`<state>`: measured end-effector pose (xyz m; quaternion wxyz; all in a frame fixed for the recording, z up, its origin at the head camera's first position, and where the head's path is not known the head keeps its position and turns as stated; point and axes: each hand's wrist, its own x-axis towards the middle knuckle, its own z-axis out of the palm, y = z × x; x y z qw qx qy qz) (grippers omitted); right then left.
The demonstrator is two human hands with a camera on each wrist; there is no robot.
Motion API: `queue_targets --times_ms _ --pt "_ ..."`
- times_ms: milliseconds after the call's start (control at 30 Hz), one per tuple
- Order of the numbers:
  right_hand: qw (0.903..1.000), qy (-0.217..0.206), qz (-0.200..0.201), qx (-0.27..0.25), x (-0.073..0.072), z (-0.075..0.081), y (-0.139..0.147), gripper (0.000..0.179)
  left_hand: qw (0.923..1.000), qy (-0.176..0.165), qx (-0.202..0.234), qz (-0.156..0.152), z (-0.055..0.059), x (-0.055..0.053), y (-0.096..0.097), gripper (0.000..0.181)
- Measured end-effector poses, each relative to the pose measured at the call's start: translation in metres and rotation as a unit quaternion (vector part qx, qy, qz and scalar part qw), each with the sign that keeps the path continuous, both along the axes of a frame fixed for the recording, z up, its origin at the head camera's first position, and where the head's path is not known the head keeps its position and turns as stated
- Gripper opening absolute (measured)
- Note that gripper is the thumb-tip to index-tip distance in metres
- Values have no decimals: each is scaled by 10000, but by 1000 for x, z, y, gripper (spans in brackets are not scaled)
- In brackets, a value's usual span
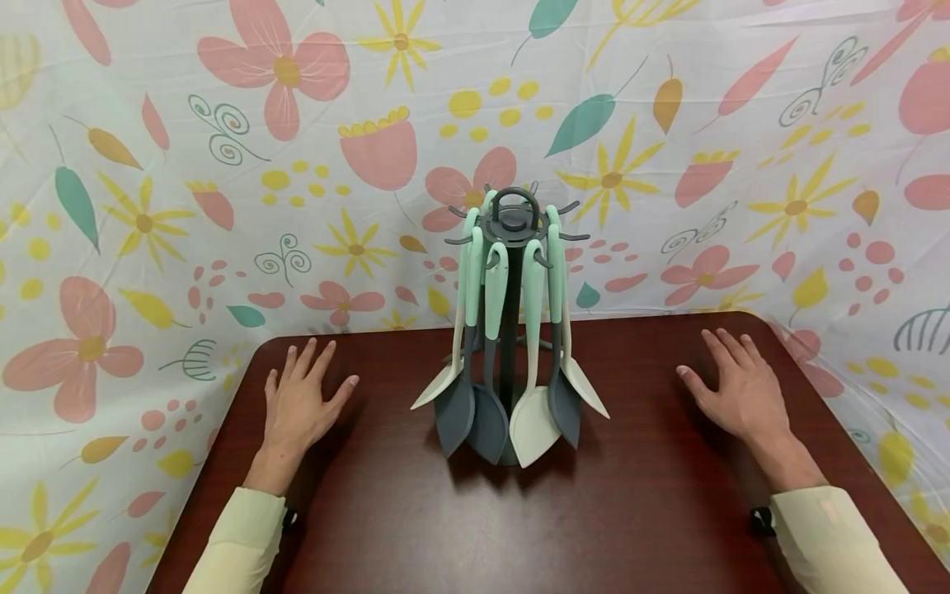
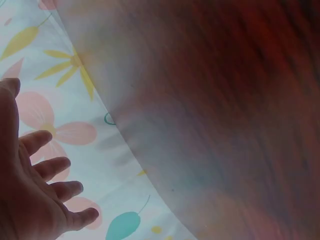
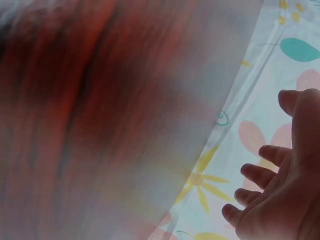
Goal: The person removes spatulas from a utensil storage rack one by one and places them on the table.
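A dark grey utensil stand (image 1: 509, 330) stands at the middle of the table, with a ring handle on top and hooks around it. Several kitchen utensils with mint green handles hang from it, among them a cream one (image 1: 534, 425) and a dark grey one (image 1: 487, 421) at the front. To the stand's left, my left hand (image 1: 300, 400) lies over the table, palm down, fingers spread and holding nothing. My right hand (image 1: 742, 396) mirrors it on the right side, also bare. Both wrist views show the hands with fingers extended, apart from the stand.
The dark red-brown wooden table (image 1: 416, 528) has rounded far corners. Behind it and along both sides hangs a white cloth (image 1: 653, 272) printed with flowers and leaves, meeting the table's far edge just behind the stand.
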<state>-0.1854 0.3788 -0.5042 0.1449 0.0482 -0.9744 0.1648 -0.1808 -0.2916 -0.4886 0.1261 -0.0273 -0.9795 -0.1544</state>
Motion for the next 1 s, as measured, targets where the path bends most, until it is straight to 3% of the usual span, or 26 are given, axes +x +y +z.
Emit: queue_targets --times_ms 333,767,1000 --pt "9991 312 216 -211 5 1 -1 70 9989 432 12 -192 0 5 0 70" --pt "9995 56 -101 -304 10 6 -6 62 9932 1053 281 -412 0 6 0 54" --pt "9993 195 -19 -306 8 8 -6 60 9923 1080 371 -487 1 6 0 53"
